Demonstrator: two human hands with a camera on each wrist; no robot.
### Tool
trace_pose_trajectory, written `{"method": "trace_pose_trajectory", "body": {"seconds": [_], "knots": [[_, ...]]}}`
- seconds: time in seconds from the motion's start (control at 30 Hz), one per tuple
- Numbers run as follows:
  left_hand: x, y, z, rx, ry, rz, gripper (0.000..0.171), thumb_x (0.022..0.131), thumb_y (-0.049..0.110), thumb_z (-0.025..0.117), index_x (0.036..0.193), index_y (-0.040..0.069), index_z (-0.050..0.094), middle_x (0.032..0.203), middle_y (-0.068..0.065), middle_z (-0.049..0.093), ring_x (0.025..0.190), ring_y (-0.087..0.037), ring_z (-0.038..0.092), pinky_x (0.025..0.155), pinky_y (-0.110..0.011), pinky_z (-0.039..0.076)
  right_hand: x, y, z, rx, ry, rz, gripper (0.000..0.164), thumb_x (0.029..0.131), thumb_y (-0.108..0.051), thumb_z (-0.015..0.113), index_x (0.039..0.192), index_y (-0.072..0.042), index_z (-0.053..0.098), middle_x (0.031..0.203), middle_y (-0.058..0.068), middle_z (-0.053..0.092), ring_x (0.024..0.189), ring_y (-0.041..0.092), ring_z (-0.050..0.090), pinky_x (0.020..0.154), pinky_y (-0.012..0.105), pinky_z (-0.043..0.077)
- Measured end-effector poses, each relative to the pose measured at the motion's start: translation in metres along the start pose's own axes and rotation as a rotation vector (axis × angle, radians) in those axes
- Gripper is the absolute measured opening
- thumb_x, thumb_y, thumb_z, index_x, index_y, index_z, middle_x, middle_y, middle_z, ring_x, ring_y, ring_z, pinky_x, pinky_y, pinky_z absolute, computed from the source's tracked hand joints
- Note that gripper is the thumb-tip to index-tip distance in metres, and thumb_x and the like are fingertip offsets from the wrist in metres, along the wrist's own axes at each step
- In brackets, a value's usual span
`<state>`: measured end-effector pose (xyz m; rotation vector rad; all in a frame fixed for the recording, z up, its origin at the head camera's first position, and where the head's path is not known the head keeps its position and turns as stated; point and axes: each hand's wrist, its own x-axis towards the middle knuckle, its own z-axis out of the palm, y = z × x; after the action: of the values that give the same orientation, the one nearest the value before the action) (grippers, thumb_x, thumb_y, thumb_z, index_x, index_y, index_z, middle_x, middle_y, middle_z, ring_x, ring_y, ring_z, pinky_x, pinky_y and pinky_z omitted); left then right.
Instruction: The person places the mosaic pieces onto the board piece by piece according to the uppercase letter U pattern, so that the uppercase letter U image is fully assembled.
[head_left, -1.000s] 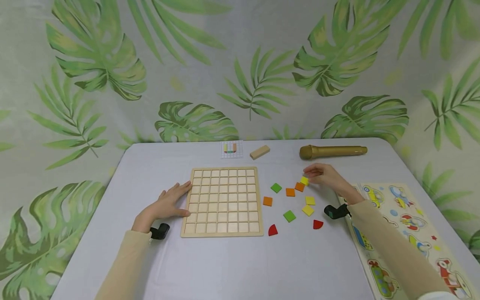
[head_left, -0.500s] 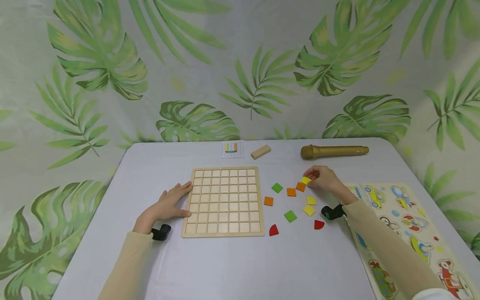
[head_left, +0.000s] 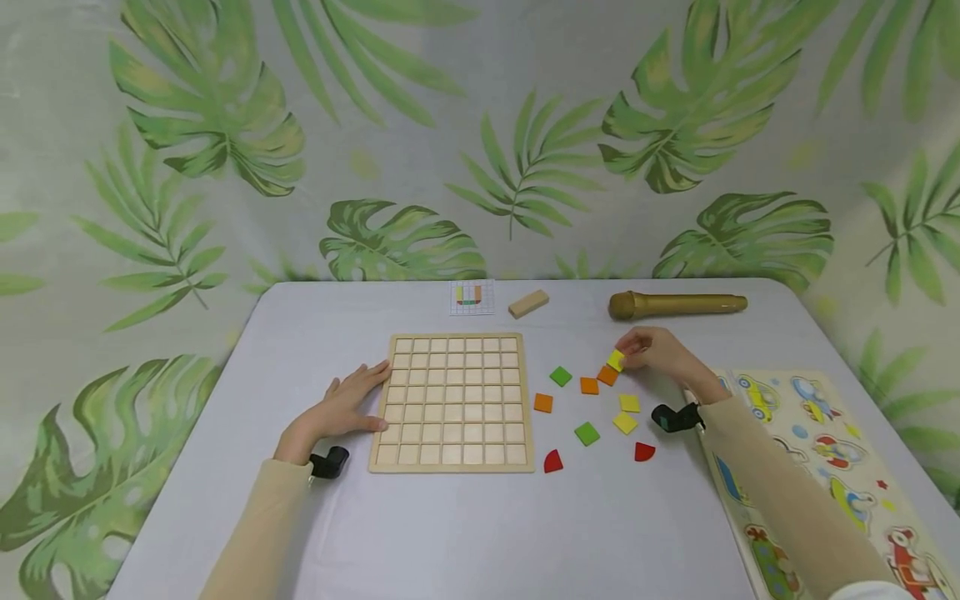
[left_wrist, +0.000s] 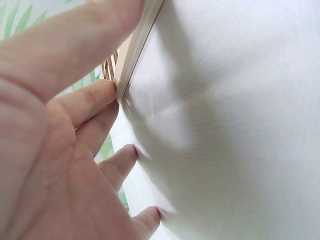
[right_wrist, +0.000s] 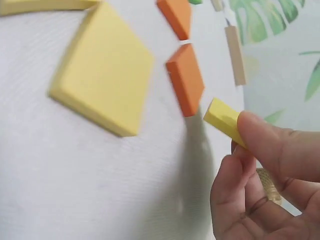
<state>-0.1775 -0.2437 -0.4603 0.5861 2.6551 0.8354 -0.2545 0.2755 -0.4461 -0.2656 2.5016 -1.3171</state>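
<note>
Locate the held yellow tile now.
In the head view, the yellow tile is right of the grid board, pinched by the right hand, next to the rightmost orange tile.

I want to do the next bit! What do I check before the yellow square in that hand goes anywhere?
1. Yellow square held: ok, the right hand pinches it.
2. Board touched: ok, the left hand is at its left edge.
3. Yellow square over the board: not ok, it is off to the board's right.
4. Picture card in sight: ok, it lies beyond the board.
5. Which exact squares the card shows coloured: cannot tell, too small.
6. Both red pieces there: ok, right of the board.
</note>
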Motion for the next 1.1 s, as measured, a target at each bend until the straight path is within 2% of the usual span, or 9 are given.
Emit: {"method": "trace_pose_trajectory", "body": {"seconds": [0.2, 0.37, 0.6, 0.9, 1.1], "knots": [[0.0, 0.001, 0.0, -0.002, 0.009, 0.007, 0.09, 0.082, 0.036, 0.075, 0.149, -0.001, 0.027, 0.156, -0.018, 0.016, 0.141, -0.045, 0.006, 0.101, -0.071, -0.003, 0.006, -0.012, 0.0, 0.099, -0.066, 0.032, 0.035, 0.09, -0.008, 0.067, 0.116, 0.013, 0.055, 0.098, 0.012, 0.059, 0.085, 0.017, 0.057, 0.078, 0.025, 0.051], [0.0, 0.0, 0.0, -0.008, 0.01, 0.012, 0.091, 0.082, 0.036, 0.074, 0.149, -0.001, 0.026, 0.156, -0.018, 0.016, 0.141, -0.045, 0.005, 0.101, -0.071, -0.003, 0.019, -0.03, 0.013, 0.134, -0.142, 0.005, 0.033, 0.091, -0.012, 0.066, 0.113, 0.01, 0.056, 0.097, 0.012, 0.059, 0.088, 0.023, 0.058, 0.083, 0.031, 0.052], [0.001, -0.001, 0.001, -0.002, 0.013, 0.003, 0.091, 0.081, 0.034, 0.075, 0.149, -0.001, 0.026, 0.157, -0.017, 0.016, 0.141, -0.044, 0.006, 0.102, -0.071, -0.003, 0.042, -0.065, 0.047, 0.149, -0.215, -0.052, 0.025, 0.092, -0.009, 0.064, 0.109, 0.009, 0.059, 0.093, 0.011, 0.062, 0.087, 0.028, 0.059, 0.079, 0.031, 0.052], [0.0, -0.003, 0.001, -0.001, 0.018, 0.006, 0.091, 0.081, 0.035, 0.075, 0.149, -0.001, 0.027, 0.156, -0.018, 0.017, 0.141, -0.045, 0.006, 0.101, -0.071, -0.002, 0.078, -0.095, 0.099, 0.207, -0.281, -0.101, 0.018, 0.09, -0.001, 0.062, 0.105, 0.01, 0.061, 0.092, 0.01, 0.062, 0.079, 0.015, 0.061, 0.079, 0.034, 0.053], [0.0, -0.001, 0.001, -0.003, 0.027, 0.02, 0.09, 0.081, 0.035, 0.075, 0.149, -0.001, 0.028, 0.156, -0.019, 0.018, 0.14, -0.046, 0.007, 0.101, -0.072, -0.001, 0.095, -0.112, 0.13, 0.233, -0.322, -0.128, 0.013, 0.09, 0.0, 0.062, 0.101, 0.007, 0.063, 0.087, 0.009, 0.063, 0.077, 0.024, 0.062, 0.076, 0.038, 0.053]]}}
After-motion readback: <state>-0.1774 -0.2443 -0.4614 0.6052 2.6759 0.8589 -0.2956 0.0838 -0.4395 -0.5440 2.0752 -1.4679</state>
